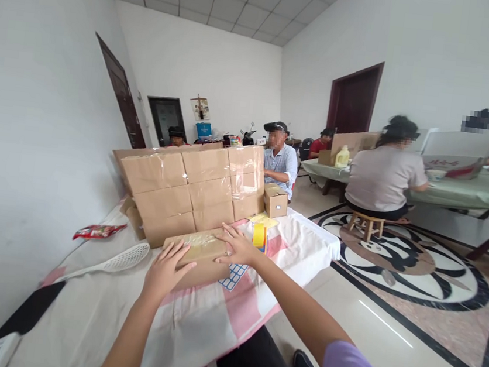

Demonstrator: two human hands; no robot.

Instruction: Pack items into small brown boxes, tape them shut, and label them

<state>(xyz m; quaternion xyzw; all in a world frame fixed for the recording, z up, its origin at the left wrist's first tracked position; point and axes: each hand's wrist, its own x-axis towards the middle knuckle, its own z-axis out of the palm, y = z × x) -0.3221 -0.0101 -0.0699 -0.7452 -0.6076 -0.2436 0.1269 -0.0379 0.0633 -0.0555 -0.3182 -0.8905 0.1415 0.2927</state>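
Note:
A taped brown cardboard box (200, 264) lies on the table close in front of me. My left hand (168, 266) rests on its left end, fingers stretched over the top. At the other end my right hand (237, 246) lies on the top edge with its fingers spread. Both hands touch the box without wrapping round it. Beside my right hand stand a yellow roll-shaped item (259, 236) and a sheet with a blue grid of labels (234, 276), partly under the box or arm.
A wall of taped cardboard boxes (200, 184) stands behind the box. Left of it are a white slotted spoon (125, 257) and a red packet (98, 231). A small carton (275, 201) sits at the right corner. Several people sit at tables beyond.

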